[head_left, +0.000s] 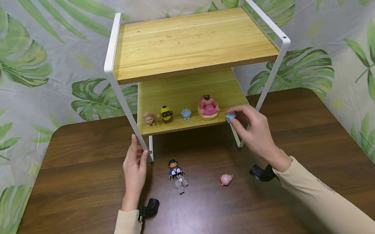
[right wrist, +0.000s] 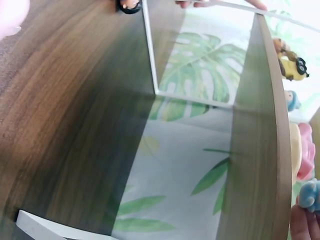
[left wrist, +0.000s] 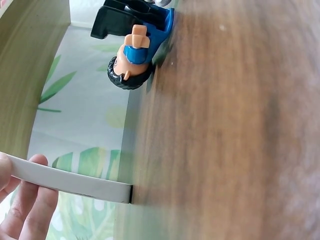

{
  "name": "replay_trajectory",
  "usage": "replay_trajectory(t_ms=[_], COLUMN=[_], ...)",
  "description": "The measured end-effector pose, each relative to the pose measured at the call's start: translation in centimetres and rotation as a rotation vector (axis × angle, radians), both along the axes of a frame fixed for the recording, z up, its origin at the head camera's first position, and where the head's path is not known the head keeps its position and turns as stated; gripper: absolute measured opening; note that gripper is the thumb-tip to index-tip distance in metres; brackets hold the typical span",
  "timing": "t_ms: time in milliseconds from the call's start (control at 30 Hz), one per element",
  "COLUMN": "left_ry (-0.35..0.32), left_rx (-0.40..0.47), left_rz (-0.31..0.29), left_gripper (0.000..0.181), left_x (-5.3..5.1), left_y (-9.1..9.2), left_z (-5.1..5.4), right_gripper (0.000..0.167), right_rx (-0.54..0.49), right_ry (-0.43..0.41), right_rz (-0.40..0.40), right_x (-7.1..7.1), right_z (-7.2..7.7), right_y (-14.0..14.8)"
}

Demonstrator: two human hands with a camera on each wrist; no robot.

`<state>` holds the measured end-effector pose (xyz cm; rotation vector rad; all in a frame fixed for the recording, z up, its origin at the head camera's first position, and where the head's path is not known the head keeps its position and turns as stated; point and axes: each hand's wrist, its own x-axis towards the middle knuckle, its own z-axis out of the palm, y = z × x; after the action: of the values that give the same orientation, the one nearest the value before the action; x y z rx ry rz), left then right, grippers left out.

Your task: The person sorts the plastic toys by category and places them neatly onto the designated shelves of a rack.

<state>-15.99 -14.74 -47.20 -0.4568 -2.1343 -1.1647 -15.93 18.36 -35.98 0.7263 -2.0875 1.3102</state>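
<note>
Placing apparent: right hand (head_left: 254,127) pinches blue figurine (head_left: 230,116), lower shelf (head_left: 187,91) four o'clock; left hand (head_left: 134,172) grips leg (head_left: 124,103); release likely required next

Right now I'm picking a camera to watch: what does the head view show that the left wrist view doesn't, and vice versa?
Only the head view: top board, yellow toy on the lower shelf, pink toy on the table.
Only the left wrist view: black tip under a white leg.
Both: left hand gripping that leg, dark-haired figure.
</note>
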Motion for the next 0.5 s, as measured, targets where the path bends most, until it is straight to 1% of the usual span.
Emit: replay_trajectory(t_ms=[33,167,267,400,500], left_ry=[0.003,0.008,0.004,0.012,0.019], left_rx=[0.000,-0.008,-0.015,-0.021,-0.024], left_rz=[0.000,0.004,0.007,0.004,-0.001], left_gripper=[0.084,0.084,0.086,0.088,0.089], left_x=[0.0,0.0,0.0,-0.1,-0.1], left_y=[0.0,0.0,0.0,0.0,-0.1], left_z=[0.0,0.0,0.1,0.1,0.2], right_gripper=[0.021,0.020,0.019,0.020,0.019], right_rx=[-0.002,0.003,0.017,0.045,0.061], right_ry=[0.005,0.008,0.006,0.012,0.023], right_rz=[-0.008,-0.050,-0.076,-0.106,-0.128], right_x=[-0.1,0.7,0.6,-0.6,-1.1], right_z=[0.0,1.7,1.9,0.3,-0.2], right_y=[0.0,-0.9,-1.0,-0.3,-0.2])
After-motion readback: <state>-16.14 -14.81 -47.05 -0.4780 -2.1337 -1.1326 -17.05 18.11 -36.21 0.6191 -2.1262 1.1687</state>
